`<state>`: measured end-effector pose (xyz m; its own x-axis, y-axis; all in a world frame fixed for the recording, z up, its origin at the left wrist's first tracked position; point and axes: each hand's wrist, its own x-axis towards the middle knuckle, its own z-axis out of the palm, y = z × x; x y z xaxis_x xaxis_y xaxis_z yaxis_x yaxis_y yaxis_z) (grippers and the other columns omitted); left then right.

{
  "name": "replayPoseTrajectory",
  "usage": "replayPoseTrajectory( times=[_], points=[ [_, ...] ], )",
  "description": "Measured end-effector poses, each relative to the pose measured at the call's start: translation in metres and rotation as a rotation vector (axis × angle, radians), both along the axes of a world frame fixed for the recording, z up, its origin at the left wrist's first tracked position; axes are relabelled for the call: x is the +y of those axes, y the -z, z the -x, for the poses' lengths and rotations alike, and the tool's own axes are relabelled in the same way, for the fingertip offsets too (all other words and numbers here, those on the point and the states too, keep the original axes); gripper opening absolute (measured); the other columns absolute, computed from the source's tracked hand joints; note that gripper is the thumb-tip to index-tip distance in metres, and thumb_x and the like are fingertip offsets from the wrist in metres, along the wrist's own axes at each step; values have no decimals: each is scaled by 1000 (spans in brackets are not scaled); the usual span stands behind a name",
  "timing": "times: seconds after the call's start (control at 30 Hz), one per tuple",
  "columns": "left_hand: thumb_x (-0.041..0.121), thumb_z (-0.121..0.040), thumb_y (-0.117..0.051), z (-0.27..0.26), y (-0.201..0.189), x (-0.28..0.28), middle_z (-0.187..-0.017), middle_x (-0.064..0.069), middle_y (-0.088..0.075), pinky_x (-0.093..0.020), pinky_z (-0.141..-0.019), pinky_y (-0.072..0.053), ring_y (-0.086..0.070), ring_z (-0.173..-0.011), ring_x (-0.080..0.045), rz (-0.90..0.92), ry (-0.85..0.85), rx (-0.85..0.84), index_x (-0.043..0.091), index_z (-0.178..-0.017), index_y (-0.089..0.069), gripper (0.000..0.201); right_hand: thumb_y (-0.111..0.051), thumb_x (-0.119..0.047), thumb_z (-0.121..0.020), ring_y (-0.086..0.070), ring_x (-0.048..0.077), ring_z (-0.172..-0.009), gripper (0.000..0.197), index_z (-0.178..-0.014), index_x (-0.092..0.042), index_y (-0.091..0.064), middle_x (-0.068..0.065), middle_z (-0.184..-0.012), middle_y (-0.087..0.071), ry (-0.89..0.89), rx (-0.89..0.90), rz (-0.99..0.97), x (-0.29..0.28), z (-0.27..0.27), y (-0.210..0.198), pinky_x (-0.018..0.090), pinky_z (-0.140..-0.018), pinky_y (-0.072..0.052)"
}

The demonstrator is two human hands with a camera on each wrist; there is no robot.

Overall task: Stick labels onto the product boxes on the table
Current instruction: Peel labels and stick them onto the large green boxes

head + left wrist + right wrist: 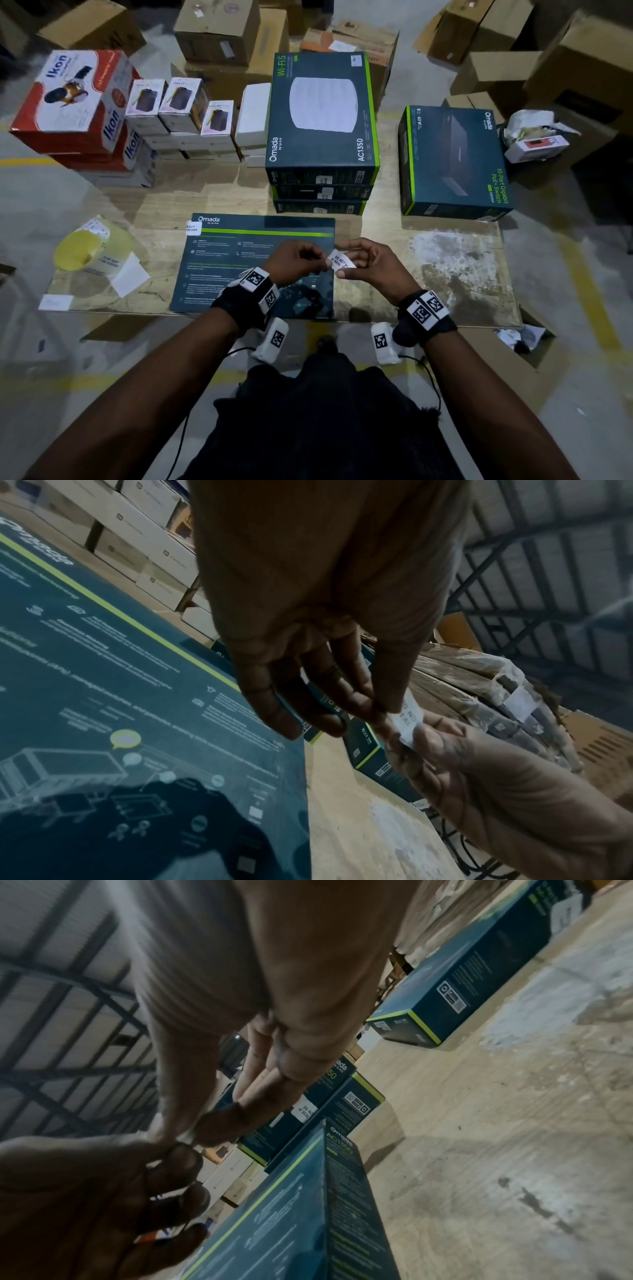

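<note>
A small white label (339, 260) printed "DO NOT… IF SEAL…" is held just above the table. My left hand (317, 263) pinches its left end and my right hand (346, 266) pinches its right end. Under them a flat dark teal Omada box (246, 260) lies face down, with one white label (193, 228) stuck at its far left corner. In the left wrist view, the left hand (385, 710) pinches the label (407, 719) against the right hand (479, 777). The right wrist view shows the right hand (186, 1139) meeting the left hand (85, 1191) beside the box (291, 1218); the label is hidden there.
A stack of three Omada AC1350 boxes (322, 113) with labels on their front sides stands behind. A switch box (452, 161) lies at the right. A yellow label roll (82, 253) and loose backing papers (128, 277) sit at the left; Ikon boxes (72, 102) and small white boxes (178, 102) at the back left.
</note>
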<state>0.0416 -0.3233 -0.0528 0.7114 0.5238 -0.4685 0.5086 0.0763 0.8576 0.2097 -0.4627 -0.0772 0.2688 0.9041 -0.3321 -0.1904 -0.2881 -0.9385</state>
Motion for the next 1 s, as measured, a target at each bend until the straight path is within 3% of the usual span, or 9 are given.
replayPoseTrajectory(
  times=[0.13,0.2,0.27,0.37,0.53,0.6,0.77,0.87,1.0],
  points=[
    [14,-85,-77,1,2,1,-86,-8,-73,-19,-61,-48,-62,-71,-13,36,-73,19,17,-77,-71,10,-79,7,-77,-72,29,-98,26,-100,13,-69,22,-106,-75,175,76,27,0,-4,8,31,-88,-59],
    [14,-87,-75,2,5,0,-84,-7,-73,-16,-59,-48,-63,-70,-13,38,-54,34,16,-77,-71,11,-77,6,-80,-70,29,-95,18,-96,12,-70,25,-106,-74,210,100,54,3,-3,11,29,-86,-59],
    [14,-89,-73,1,7,-2,-82,-6,-73,-13,-56,-48,-63,-67,-11,48,-57,38,10,-82,-71,8,-74,4,-84,-67,27,-91,9,-94,3,-73,26,-105,-72,207,138,68,5,-2,10,29,-80,-59],
    [15,-87,-75,0,12,-3,-82,-5,-73,-13,-58,-50,-65,-67,-9,45,-112,24,8,-86,-71,7,-72,-3,-90,-66,20,-82,10,-98,-6,-75,14,-91,-71,170,149,114,5,-3,10,28,-73,-59],
    [14,-84,-78,0,18,-3,-88,-9,-76,-33,-78,-56,-69,-80,-17,93,-139,14,16,-83,-73,6,-69,0,-90,-68,19,-86,23,-113,2,-72,14,-89,-71,185,174,92,1,-1,18,29,-78,-60],
    [12,-83,-78,1,20,-3,-86,-8,-76,-30,-74,-55,-67,-77,-16,110,-188,14,16,-81,-74,7,-72,3,-87,-72,19,-82,22,-110,2,-71,12,-89,-76,226,193,98,0,0,19,28,-75,-61],
    [7,-84,-76,1,26,-6,-79,-14,-70,-17,-49,-45,-57,-52,-8,114,-265,27,9,-82,-71,5,-73,6,-84,-73,21,-83,11,-92,-1,-73,16,-91,-76,315,244,112,2,5,21,28,-74,-61],
    [9,-86,-75,-3,30,-7,-76,-10,-68,-20,-51,-50,-61,-59,-14,122,-300,51,11,-82,-70,7,-72,0,-88,-68,20,-79,6,-91,-5,-71,13,-90,-72,303,225,133,5,9,24,30,-75,-60],
    [7,-89,-72,-4,32,-8,-74,-4,-69,-16,-47,-46,-62,-51,-5,16,-251,62,14,-80,-65,13,-73,-7,-90,-64,17,-78,6,-90,-13,-70,9,-85,-72,280,134,189,6,11,29,31,-71,-55]
  ],
)
